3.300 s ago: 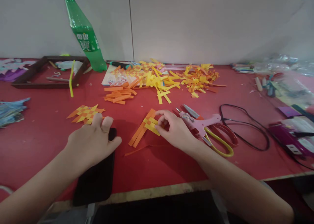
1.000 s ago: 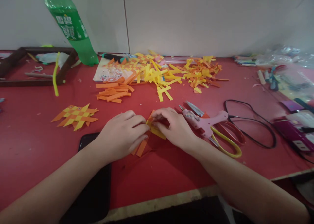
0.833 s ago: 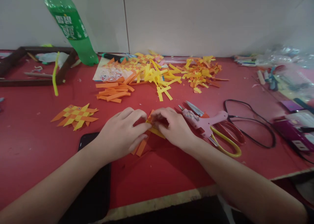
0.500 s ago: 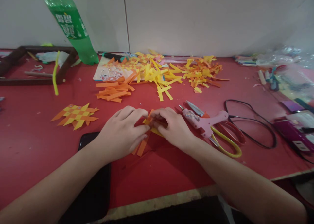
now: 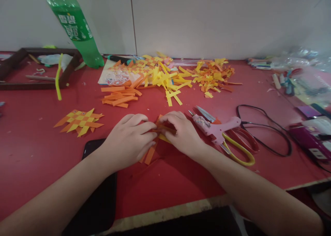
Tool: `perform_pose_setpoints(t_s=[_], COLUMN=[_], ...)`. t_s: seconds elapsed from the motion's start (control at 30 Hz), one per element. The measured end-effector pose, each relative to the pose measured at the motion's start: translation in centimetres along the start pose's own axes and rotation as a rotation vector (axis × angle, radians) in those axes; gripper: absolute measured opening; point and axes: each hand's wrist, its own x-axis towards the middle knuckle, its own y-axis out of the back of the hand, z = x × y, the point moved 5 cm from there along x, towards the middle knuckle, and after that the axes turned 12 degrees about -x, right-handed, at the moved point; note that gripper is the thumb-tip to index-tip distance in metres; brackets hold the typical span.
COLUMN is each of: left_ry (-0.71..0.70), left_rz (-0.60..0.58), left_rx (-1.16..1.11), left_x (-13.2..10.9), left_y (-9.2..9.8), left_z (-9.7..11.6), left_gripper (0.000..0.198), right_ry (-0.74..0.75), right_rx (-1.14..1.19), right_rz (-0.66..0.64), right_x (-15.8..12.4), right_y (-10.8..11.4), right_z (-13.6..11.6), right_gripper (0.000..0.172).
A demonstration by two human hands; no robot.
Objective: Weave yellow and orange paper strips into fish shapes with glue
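Note:
Between my two hands lie orange paper strips (image 5: 150, 154) crossed with a yellow paper strip (image 5: 164, 138), partly covered by my fingers. My left hand (image 5: 131, 137) is closed, thumb and forefinger pinching at the strips' left side. From the right, my right hand (image 5: 182, 132) curls its fingers onto the same strips, an orange one passing under its forefinger. The exact crossing is hidden by the fingertips. A woven orange and yellow paper fish (image 5: 81, 121) rests flat to the left of my left hand.
Behind my hands are orange strips (image 5: 120, 96), yellow strips (image 5: 162, 78) and paper scraps (image 5: 213, 75). A pink glue gun (image 5: 218, 129) lies over scissors (image 5: 243, 151) at right, near a black cable (image 5: 278, 154). A phone (image 5: 102, 198) sits under my left forearm; a green bottle (image 5: 77, 32) stands behind.
My left fingers have shifted slightly at the crossing, and an orange strip now shows between the two hands, where yellow showed before. My right hand stays nearly in place.

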Motion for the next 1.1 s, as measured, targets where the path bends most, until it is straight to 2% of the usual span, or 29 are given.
perform_pose_setpoints(t_s=[0.23, 0.63, 0.8, 0.93, 0.97, 1.1], left_ry=[-0.009, 0.006, 0.009, 0.02, 0.019, 0.006], left_rz=[0.0, -0.006, -0.006, -0.019, -0.024, -0.034], left_rx=[-0.054, -0.091, -0.124, -0.132, -0.131, -0.141], left_x=[0.1, -0.1, 0.1, -0.1, -0.2, -0.3], left_y=[-0.3, -0.3, -0.4, -0.6, -0.6, -0.7], left_z=[-0.1, -0.2, -0.3, -0.4, -0.4, -0.4], left_gripper=[0.017, 0.02, 0.02, 0.02, 0.021, 0.024], right_ry=[0.034, -0.037, -0.055, 0.005, 0.03, 0.183], right_rx=[0.048, 0.096, 0.069, 0.005, 0.009, 0.082], right_rz=[-0.034, -0.065, 0.005, 0.066, 0.03, -0.352], right_x=[0.1, 0.1, -0.1, -0.7, -0.9, -1.6], right_y=[0.5, 0.6, 0.5, 1.8, 2.2, 2.3], right_z=[-0.2, 0.0, 0.3, -0.1, -0.2, -1.0], right_gripper=[0.02, 0.019, 0.018, 0.009, 0.003, 0.027])
